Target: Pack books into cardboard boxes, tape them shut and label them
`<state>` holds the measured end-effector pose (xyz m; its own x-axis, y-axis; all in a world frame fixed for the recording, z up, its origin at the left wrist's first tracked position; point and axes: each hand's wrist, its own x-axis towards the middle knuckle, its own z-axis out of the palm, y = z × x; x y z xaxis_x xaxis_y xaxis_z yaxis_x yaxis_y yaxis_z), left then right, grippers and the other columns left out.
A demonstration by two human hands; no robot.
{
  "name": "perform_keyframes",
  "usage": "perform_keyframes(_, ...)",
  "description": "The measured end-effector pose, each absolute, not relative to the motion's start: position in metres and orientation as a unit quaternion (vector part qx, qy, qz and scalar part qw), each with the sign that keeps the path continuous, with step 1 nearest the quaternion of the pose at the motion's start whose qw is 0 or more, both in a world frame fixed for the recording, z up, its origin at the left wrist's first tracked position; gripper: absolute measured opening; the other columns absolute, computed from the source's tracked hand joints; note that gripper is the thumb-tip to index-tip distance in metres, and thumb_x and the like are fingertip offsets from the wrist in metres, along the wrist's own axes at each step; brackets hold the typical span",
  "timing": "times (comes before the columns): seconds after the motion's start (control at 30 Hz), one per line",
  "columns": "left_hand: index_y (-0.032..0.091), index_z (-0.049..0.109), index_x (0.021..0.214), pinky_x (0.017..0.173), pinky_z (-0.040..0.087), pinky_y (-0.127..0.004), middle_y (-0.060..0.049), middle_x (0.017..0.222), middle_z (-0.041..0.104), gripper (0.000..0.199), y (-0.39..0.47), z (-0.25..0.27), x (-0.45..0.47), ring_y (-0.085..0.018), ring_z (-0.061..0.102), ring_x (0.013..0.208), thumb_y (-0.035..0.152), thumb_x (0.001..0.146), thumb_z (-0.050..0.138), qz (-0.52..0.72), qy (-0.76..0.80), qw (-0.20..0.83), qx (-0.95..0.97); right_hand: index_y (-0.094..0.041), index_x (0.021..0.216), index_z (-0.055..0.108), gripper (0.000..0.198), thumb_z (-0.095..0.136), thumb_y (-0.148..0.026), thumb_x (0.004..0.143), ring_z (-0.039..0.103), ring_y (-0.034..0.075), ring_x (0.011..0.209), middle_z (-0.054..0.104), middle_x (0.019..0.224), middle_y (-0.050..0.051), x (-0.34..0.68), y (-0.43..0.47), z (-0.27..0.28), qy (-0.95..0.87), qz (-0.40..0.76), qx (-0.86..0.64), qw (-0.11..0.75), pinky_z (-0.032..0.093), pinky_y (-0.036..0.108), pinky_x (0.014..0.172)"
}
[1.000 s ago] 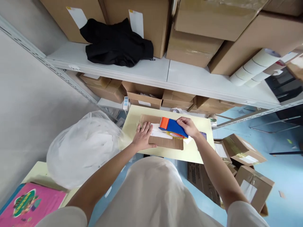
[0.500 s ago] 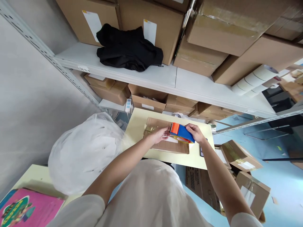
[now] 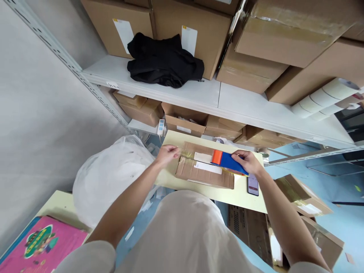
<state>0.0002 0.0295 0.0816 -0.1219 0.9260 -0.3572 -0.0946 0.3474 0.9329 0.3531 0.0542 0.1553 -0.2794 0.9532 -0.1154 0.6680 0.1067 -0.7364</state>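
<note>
A cardboard box (image 3: pixel 203 177) lies on the pale yellow table, with white labels (image 3: pixel 209 167) on its top and clear tape on its left part. My right hand (image 3: pixel 248 160) grips a blue and orange tape dispenser (image 3: pixel 229 160) over the right part of the box. The dispenser's orange end points left. Past the left end of the box, my left hand (image 3: pixel 167 154) is closed in a pinch, slightly blurred. A faint, glossy strip of packing tape (image 3: pixel 186 153) shows beside its fingertips, towards the dispenser.
A phone (image 3: pixel 253 184) lies at the table's (image 3: pixel 241 199) right side. Left of the table stands a big white plastic bag (image 3: pixel 105 178). Shelves ahead hold cardboard boxes (image 3: pixel 190 38), a black garment (image 3: pixel 166 60) and white rolls (image 3: pixel 327 96). More boxes (image 3: pixel 298 193) stand at the right.
My left hand has moved left, away from the dispenser, past the box's left end. The dispenser in my right hand has tilted flatter, and more of the labels and the phone now show.
</note>
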Motion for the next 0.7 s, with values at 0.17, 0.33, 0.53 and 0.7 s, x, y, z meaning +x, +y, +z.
perform_keyframes(0.17,0.014,0.062,0.065,0.062,0.052,-0.029,0.002,0.055,0.056,0.045,0.029,0.060,-0.046,-0.007,0.051,0.050,0.053,0.053,0.079,0.418,0.627,0.557,0.349,-0.019,0.079,0.072,0.038,0.057,-0.055,0.079,0.062,0.018,0.063,0.071,0.072,0.003,0.370,0.058,0.150,-0.722,0.320,-0.596,0.146,0.047,0.028,0.058)
perform_keyframes(0.33,0.014,0.063,0.066,0.062,0.054,-0.032,-0.003,0.061,0.063,0.038,0.029,0.025,-0.029,-0.013,0.061,0.058,0.050,0.064,0.073,0.372,0.659,0.528,0.385,-0.020,0.077,0.073,0.038,0.057,-0.054,0.079,0.062,0.018,0.062,0.072,0.071,0.004,0.357,0.060,0.145,-0.736,0.292,-0.595,0.135,0.047,0.028,0.058)
perform_keyframes(0.53,0.014,0.072,0.091,0.085,0.051,-0.037,-0.013,0.095,0.073,0.032,0.019,-0.005,0.005,-0.025,0.068,0.096,0.039,0.083,0.054,0.317,0.691,0.446,0.472,-0.020,0.081,0.073,0.041,0.053,-0.055,0.080,0.064,0.018,0.067,0.074,0.079,0.005,0.352,0.054,0.147,-0.739,0.268,-0.606,0.120,0.047,0.029,0.063)
perform_keyframes(0.7,0.008,0.050,0.134,0.096,0.047,-0.041,-0.021,0.122,0.063,0.059,0.010,-0.007,0.001,-0.030,0.061,0.115,0.044,0.087,0.052,0.269,0.718,0.378,0.518,-0.019,0.080,0.072,0.041,0.052,-0.055,0.081,0.064,0.019,0.070,0.073,0.080,0.004,0.350,0.052,0.149,-0.739,0.270,-0.607,0.114,0.048,0.028,0.066)
